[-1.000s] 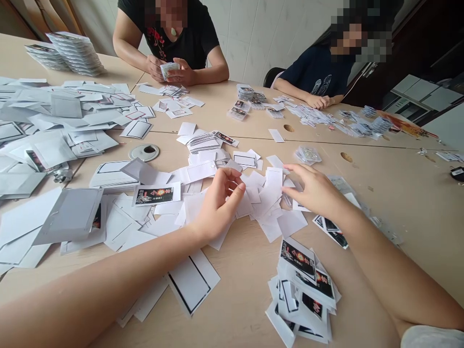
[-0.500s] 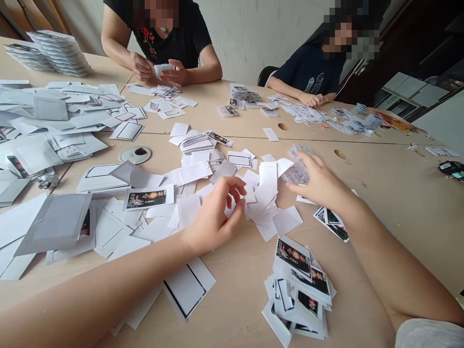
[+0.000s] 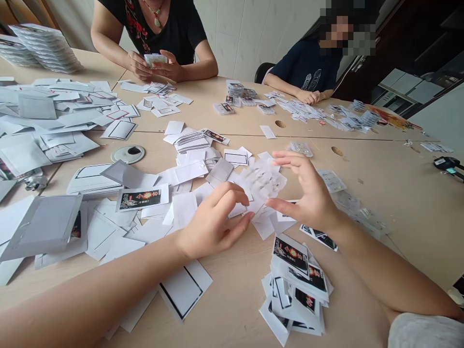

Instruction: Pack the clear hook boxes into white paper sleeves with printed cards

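Note:
Between my two hands lies a clear plastic packet (image 3: 264, 180) with small pieces in it, on top of white cards. My right hand (image 3: 302, 193) is spread just right of the packet, thumb and fingers apart, holding nothing. On the left, my left hand (image 3: 217, 217) hovers over the white cards (image 3: 184, 208) with curled fingers, a gap between thumb and fingertips and nothing between them. A black printed card (image 3: 143, 198) rests left of that hand. Below my right hand is a stack of black and white printed packets (image 3: 299, 285).
A large heap of white envelopes (image 3: 39, 111) covers the left side. Clear packets (image 3: 355, 203) lie beyond my right forearm. Two people sit across the table (image 3: 232, 130), one holding a small packet (image 3: 155, 60). Stacked packets (image 3: 47, 48) stand at the far left.
The clear packet by my right hand has come left and nearer onto the white cards, and that hand has opened off it. More clear packets show behind my right forearm. The view has shifted slightly.

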### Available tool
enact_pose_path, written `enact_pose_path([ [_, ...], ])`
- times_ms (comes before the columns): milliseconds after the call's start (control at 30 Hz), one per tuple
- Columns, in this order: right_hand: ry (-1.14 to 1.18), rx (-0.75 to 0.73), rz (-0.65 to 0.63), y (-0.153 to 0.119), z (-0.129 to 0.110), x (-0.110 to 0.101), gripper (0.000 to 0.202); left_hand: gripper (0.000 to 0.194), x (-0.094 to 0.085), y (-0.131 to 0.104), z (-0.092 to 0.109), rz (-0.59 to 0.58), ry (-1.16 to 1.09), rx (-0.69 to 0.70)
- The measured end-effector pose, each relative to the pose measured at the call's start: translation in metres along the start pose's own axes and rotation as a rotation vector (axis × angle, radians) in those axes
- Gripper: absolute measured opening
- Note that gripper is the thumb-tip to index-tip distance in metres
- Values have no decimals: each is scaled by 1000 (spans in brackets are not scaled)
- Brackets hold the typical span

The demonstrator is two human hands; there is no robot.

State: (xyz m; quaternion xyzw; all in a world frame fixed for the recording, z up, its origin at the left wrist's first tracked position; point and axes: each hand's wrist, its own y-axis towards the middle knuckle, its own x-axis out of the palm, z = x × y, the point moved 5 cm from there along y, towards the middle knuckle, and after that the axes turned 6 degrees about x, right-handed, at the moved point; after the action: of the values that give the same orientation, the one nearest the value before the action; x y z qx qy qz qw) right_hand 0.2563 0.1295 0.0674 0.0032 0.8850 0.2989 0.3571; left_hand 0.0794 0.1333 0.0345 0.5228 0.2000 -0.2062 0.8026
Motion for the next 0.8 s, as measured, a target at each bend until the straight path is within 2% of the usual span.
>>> enact_pose_path([
  [67,63,36,124,-3,-2,2,43,9,3,1,5,-64,6,88],
  [133,86,174,218,-6,-1,-1,42,7,7,0,9,-142,17,169],
  [233,68,403,192,-7,-5,-4,48,11,13,-1,13,-223,26,215],
  [300,90,429,138,-5,-14,-7,47,15,18,-1,15,-300,-8,208],
  [367,122,402,104,-3,-23,-9,51,27,22,-1,18,-365,-73,190],
  [467,228,371,139,-3,-27,-11,56,56,25,-2,25,-400,-214,191],
  [500,271,371,163,-3,-27,-11,58,59,26,-2,27,-417,-244,206],
  [567,288,390,178,-4,-26,-11,63,46,30,-4,33,-481,-238,253],
  [633,189,411,132,-4,-26,-10,65,28,33,-6,35,-547,-184,293],
  [667,128,412,100,-3,-26,-10,66,27,33,-7,35,-555,-167,307],
  [733,59,399,54,-1,-25,-13,66,26,32,-7,34,-520,-154,306],
  [800,83,394,59,1,-21,-19,60,22,30,-6,30,-486,-137,284],
])
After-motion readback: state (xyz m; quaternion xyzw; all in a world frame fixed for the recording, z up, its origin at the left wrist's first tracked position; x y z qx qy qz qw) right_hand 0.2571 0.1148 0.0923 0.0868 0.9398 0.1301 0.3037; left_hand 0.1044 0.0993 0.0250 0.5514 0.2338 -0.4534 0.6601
